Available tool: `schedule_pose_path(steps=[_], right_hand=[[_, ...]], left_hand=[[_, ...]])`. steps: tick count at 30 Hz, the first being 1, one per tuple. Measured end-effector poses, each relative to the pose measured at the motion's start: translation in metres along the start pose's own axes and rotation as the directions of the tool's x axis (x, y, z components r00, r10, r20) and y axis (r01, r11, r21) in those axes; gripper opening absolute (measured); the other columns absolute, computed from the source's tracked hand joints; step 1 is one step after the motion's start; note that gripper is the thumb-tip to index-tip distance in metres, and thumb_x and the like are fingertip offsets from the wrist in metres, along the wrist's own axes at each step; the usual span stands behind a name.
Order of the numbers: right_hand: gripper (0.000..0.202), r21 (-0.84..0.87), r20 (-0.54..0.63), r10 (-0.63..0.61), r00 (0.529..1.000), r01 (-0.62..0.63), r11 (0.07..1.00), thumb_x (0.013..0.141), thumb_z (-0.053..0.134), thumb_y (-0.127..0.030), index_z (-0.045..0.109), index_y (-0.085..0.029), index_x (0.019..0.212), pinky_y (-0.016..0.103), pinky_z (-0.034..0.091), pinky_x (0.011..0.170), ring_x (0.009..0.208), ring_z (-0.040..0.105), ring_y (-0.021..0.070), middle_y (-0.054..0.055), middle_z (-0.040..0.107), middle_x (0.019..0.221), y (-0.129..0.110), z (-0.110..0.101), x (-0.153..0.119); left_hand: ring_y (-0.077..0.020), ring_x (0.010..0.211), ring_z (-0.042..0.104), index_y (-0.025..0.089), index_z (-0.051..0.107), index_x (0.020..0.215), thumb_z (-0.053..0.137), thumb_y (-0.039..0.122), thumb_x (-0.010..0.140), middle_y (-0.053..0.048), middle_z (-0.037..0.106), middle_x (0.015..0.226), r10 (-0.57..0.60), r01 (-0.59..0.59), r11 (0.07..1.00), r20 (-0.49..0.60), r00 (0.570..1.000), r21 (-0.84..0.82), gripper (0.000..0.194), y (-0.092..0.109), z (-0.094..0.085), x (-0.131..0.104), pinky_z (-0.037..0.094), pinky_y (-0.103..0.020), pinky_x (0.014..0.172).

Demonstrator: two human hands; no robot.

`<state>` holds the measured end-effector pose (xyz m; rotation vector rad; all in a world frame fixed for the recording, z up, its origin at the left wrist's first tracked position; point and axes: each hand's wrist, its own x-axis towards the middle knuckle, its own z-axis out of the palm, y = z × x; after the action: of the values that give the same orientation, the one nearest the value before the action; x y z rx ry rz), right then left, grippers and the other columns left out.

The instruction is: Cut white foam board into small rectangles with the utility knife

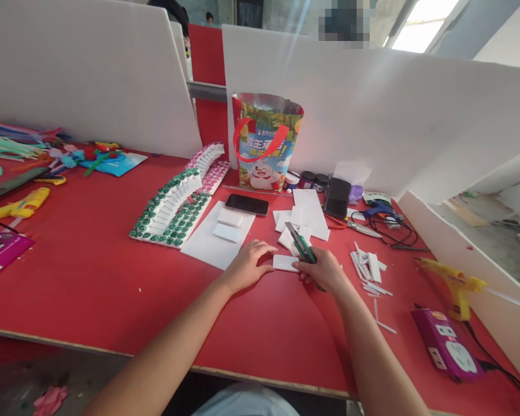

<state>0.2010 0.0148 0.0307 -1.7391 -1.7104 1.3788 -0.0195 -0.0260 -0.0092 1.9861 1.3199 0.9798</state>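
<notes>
One white block (285,263) between both hands (250,263).

Twelve o'clock: multicoloured, red-handled printed carrier bag (265,143), standing upright. Four o'clock: boxy magenta plastic power strip (445,348).

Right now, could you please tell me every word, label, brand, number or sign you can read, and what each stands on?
"雪王": large characters on the front of the colourful bag; the rest of that line is unclear.
"果!": end of the line below, same bag; its other characters are unclear.
Too small or blurred: the small line above these, and any print on the jars or the right-hand purple power strip.
</notes>
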Motion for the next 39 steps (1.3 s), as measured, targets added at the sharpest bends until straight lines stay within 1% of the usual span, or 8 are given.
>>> schedule_pose_path(steps=[9, 13, 19, 23, 25, 27, 32, 39], right_hand=[[0.016, -0.045, 0.02, -0.016, 1.0, 0.017, 0.999, 0.078, 0.073, -0.024, 0.057, -0.02, 0.078, 0.022, 0.049, 0.049, 0.048, 0.066, 0.0148, -0.001, 0.068, 0.054, 0.008, -0.002, 0.008], [0.016, -0.054, 0.037, 0.001, 0.999, 0.001, 0.999, 0.079, 0.072, -0.024, 0.057, -0.02, 0.078, 0.023, 0.048, 0.049, 0.047, 0.065, 0.0148, 0.0, 0.069, 0.055, 0.005, -0.002, 0.008], [0.014, -0.073, 0.041, 0.0, 0.999, 0.003, 0.997, 0.081, 0.071, -0.02, 0.057, -0.02, 0.077, 0.023, 0.048, 0.049, 0.048, 0.066, 0.0153, 0.0, 0.069, 0.054, -0.002, -0.003, 0.005], [0.017, -0.08, 0.044, 0.002, 0.999, 0.002, 0.997, 0.08, 0.072, -0.02, 0.056, -0.02, 0.075, 0.022, 0.046, 0.047, 0.046, 0.065, 0.0144, -0.001, 0.068, 0.053, 0.0, -0.002, 0.007], [0.019, -0.066, 0.037, 0.001, 0.999, 0.001, 0.998, 0.08, 0.073, -0.02, 0.055, -0.021, 0.073, 0.022, 0.046, 0.046, 0.045, 0.064, 0.0139, -0.001, 0.067, 0.052, 0.0, -0.001, 0.007], [0.02, -0.037, 0.03, 0.0, 1.0, 0.001, 0.999, 0.08, 0.073, -0.018, 0.054, -0.021, 0.072, 0.021, 0.047, 0.046, 0.044, 0.063, 0.0137, -0.002, 0.066, 0.051, -0.002, 0.0, 0.006], [0.019, -0.012, 0.024, 0.039, 0.999, -0.039, 0.999, 0.08, 0.071, -0.012, 0.055, -0.02, 0.073, 0.019, 0.045, 0.043, 0.042, 0.062, 0.0119, -0.003, 0.065, 0.049, -0.011, 0.001, -0.001], [0.018, -0.007, 0.008, 0.044, 0.999, -0.044, 0.999, 0.08, 0.07, -0.011, 0.055, -0.02, 0.074, 0.018, 0.046, 0.043, 0.041, 0.061, 0.0111, -0.003, 0.065, 0.049, -0.014, 0.001, -0.004]], left_hand=[[-0.0249, 0.107, 0.061, 0.018, 0.066, 0.115, 0.073, 0.014, 0.085, -0.009, 0.07, 0.109, 0.027, -0.028, 0.999, 0.04, 0.999, 0.029, 0.031, 0.0, -0.002, 0.002, 0.05, -0.04, 0.096], [-0.0238, 0.104, 0.062, 0.018, 0.067, 0.116, 0.069, 0.012, 0.088, -0.009, 0.07, 0.109, 0.07, -0.074, 0.996, 0.071, 0.995, 0.051, 0.028, -0.003, -0.003, 0.002, 0.051, -0.039, 0.094], [-0.0239, 0.103, 0.063, 0.019, 0.068, 0.115, 0.064, 0.013, 0.091, -0.009, 0.07, 0.108, 0.108, -0.112, 0.993, 0.074, 0.991, 0.045, 0.025, -0.006, -0.003, 0.002, 0.054, -0.041, 0.093], [-0.0233, 0.11, 0.063, 0.021, 0.066, 0.122, 0.058, 0.006, 0.09, -0.009, 0.07, 0.114, 0.074, -0.073, 0.997, 0.062, 0.995, -0.015, 0.036, -0.006, -0.005, 0.0, 0.053, -0.041, 0.098], [-0.0226, 0.114, 0.063, 0.023, 0.063, 0.126, 0.05, 0.002, 0.089, -0.009, 0.069, 0.119, 0.051, -0.049, 0.998, 0.038, 0.998, -0.04, 0.045, -0.005, -0.007, -0.002, 0.052, -0.041, 0.102], [-0.0228, 0.118, 0.062, 0.022, 0.062, 0.126, 0.048, 0.001, 0.088, -0.01, 0.068, 0.124, 0.044, -0.044, 0.998, 0.003, 0.999, -0.05, 0.045, -0.003, -0.008, -0.004, 0.051, -0.042, 0.105], [-0.025, 0.119, 0.061, 0.019, 0.061, 0.117, 0.056, 0.011, 0.089, -0.012, 0.066, 0.122, 0.092, -0.094, 0.995, -0.042, 0.995, -0.043, 0.03, 0.005, -0.008, -0.005, 0.05, -0.044, 0.106], [-0.0273, 0.117, 0.06, 0.021, 0.06, 0.121, 0.069, 0.018, 0.085, -0.011, 0.066, 0.122, 0.078, -0.078, 0.997, 0.014, 0.997, 0.016, 0.038, 0.004, -0.003, -0.005, 0.05, -0.047, 0.104]])
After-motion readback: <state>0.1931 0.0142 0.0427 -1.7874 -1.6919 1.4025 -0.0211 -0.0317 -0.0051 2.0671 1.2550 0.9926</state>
